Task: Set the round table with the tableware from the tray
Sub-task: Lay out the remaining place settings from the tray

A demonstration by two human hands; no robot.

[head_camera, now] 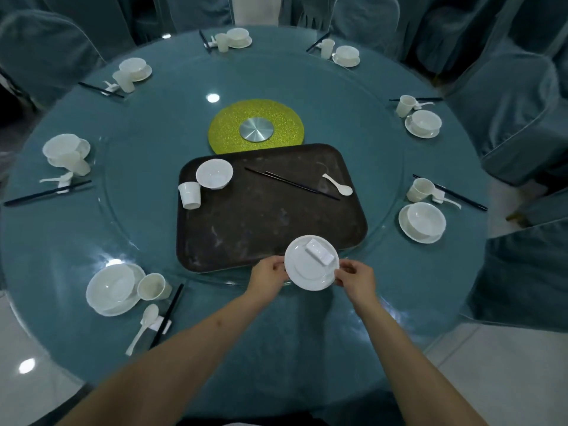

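Head view: a round teal counter (276,318) ringed by draped chairs (507,118). Left hand (266,274) and right hand (356,276) pinch a white plate (302,273) over the dark tray's (261,229) near edge.

Banquet room in dim, bluish light, ringed with covered chairs.

Chairs in teal fabric covers with pale piping stand close around the far and right sides of a round table (307,348) draped in matching teal cloth under a glass top. One covered chair (46,53) sits at far left, another (507,118) at right. Pale glossy floor tiles (498,379) show at the lower corners. Round ceiling-light reflections (213,98) glint on the glass and on the floor at lower left.
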